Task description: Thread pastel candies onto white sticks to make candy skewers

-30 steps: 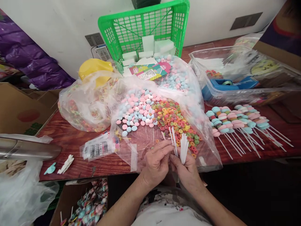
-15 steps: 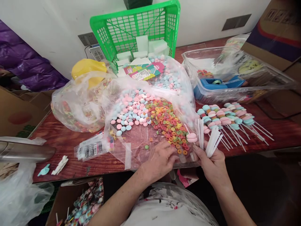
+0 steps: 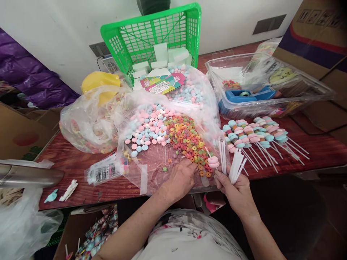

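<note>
My right hand (image 3: pixel 236 189) is closed round a bunch of white sticks (image 3: pixel 235 165) held upright; one stick carries a pink disc candy (image 3: pixel 213 161). My left hand (image 3: pixel 181 177) rests palm down on the spread plastic sheet (image 3: pixel 151 169), fingertips pinching at the edge of the pile of colourful ring candies (image 3: pixel 187 139). Pink, blue and white disc candies (image 3: pixel 148 129) lie just left of the rings.
Finished candy skewers (image 3: pixel 257 135) lie on the wooden table (image 3: pixel 320 151) to the right. Behind stand a clear tub (image 3: pixel 271 86) with a blue tape dispenser, a green basket (image 3: pixel 151 36), and bags of candy (image 3: pixel 89 122). A metal cylinder (image 3: pixel 29 176) lies at left.
The hands have separated. My right hand moved right with the sticks and now has a pink candy on one; my left hand dropped onto the ring candies.
</note>
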Available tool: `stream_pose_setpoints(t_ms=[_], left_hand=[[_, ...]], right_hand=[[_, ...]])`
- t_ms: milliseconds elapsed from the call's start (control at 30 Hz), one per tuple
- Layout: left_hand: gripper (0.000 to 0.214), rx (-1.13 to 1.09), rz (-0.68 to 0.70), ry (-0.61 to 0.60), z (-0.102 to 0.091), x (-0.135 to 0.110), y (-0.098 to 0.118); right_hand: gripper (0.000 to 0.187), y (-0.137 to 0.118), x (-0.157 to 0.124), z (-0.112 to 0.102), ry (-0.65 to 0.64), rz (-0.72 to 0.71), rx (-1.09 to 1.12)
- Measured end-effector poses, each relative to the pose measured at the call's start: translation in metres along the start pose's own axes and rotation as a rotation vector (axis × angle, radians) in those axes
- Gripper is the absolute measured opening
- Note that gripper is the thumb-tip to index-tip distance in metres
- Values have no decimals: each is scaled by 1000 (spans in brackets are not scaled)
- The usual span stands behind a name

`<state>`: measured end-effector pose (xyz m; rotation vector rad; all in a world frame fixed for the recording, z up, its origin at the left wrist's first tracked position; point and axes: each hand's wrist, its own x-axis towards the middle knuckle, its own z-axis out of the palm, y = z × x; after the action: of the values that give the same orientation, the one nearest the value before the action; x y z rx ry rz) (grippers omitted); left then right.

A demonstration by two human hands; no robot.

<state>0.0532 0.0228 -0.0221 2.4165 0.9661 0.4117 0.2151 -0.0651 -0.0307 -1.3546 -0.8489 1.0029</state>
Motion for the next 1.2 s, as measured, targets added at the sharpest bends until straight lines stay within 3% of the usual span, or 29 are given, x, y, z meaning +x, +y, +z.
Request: stream_pose_setpoints(t_ms=[100,267,333,400,567,700,867,1000,1200], left_hand=[[23,-200,-52,82,-1,-6,0],[17,-1183,-449,178,-21,-14,-1],[22,-1436,-553,227,-29,-15,0],[25,-1551,-568,277,-34,-17,1],[22,-1560,-504,411,-32,-24,2],[19,-1445,-435,498,-29,-28,0],[25,-1556,-506,446,-33,-26,-5],[25,-1613,-527,372,-28,-27,-3],[27,-1513,-482,256,-19,-28,4]], right_hand=[[25,-1,-2,-3,-7,-1,-21],[28,-5,-11,-2,-140,1,-102],[29,-5,-15,3,-234,30,-126],[32,-4,-19,10,-309,40,-153],[26,0,-20,23,-344,-65,-310],[24,3,-21,27,-296,-53,-314],[15,12,-25,32,-302,-145,-291],[12,19,-26,37,-234,-170,-257],[33,11,-11,45,-177,-242,-307]])
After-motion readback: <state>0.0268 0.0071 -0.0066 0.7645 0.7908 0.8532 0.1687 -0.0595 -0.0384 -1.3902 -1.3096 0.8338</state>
